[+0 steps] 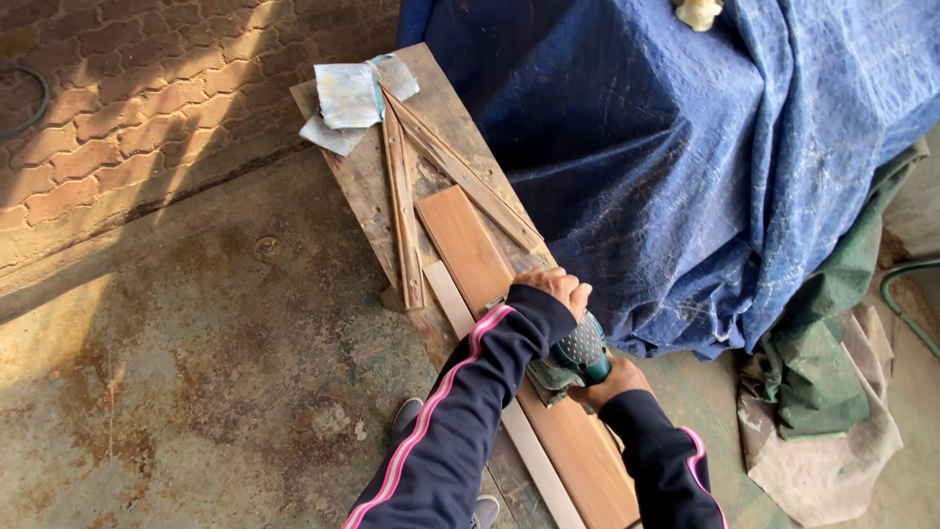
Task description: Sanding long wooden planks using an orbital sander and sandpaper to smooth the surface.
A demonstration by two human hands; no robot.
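1. Two hands grip a green power sander point(576, 358) on a long brown board point(490, 284).
2. Left hand point(554, 287) fingers curl over the sander's front; right hand point(609, 382) fingers close on its rear.
3. Board's long axis runs diagonally along the tabletop point(357, 186), pointing toward the pale sandpaper sheets point(351, 98) at its far end.
4. Beside the board lie thin wooden strips point(403, 211).
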